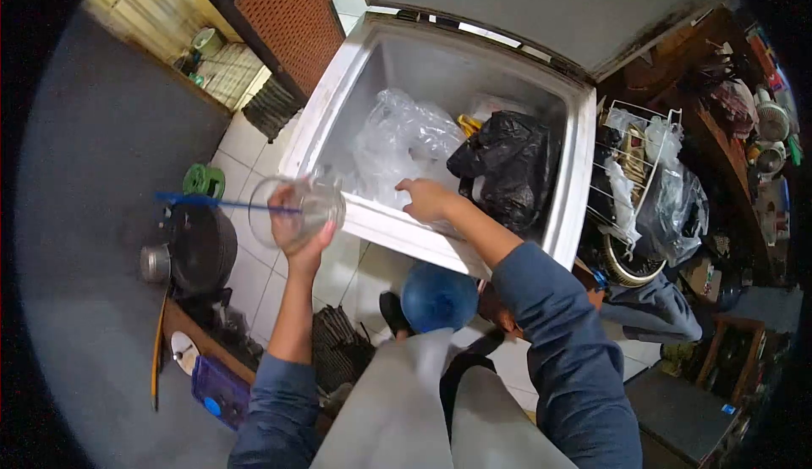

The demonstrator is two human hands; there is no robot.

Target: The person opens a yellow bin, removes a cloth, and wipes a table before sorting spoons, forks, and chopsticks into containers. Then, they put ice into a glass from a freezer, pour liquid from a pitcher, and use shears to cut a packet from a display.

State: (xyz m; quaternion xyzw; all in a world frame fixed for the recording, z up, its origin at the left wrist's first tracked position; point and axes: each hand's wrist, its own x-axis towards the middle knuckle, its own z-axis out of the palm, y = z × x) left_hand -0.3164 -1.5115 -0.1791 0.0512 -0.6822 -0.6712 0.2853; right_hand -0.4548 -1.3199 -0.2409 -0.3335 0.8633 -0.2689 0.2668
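Note:
My left hand (298, 230) is closed around a clear drinking glass (325, 202), tipped sideways outside the freezer's near left corner. A long blue straw (203, 201) sticks out of the glass toward the left. My right hand (425, 199) reaches over the near rim of the open chest freezer (404, 239). Its thumb and fingers are apart, with nothing between them. Just beyond the fingertips lies a crumpled clear plastic bag (393, 139). A black plastic bag (510, 160) fills the freezer's right side, with a small yellow item (468, 124) beside it.
The freezer lid (533, 12) stands raised at the back. A blue water jug (438, 297) is on the tiled floor by my legs. To the right is a white wire rack (644, 156) with bags. A green gas cylinder (205, 180) and dark pan (201, 241) are at left.

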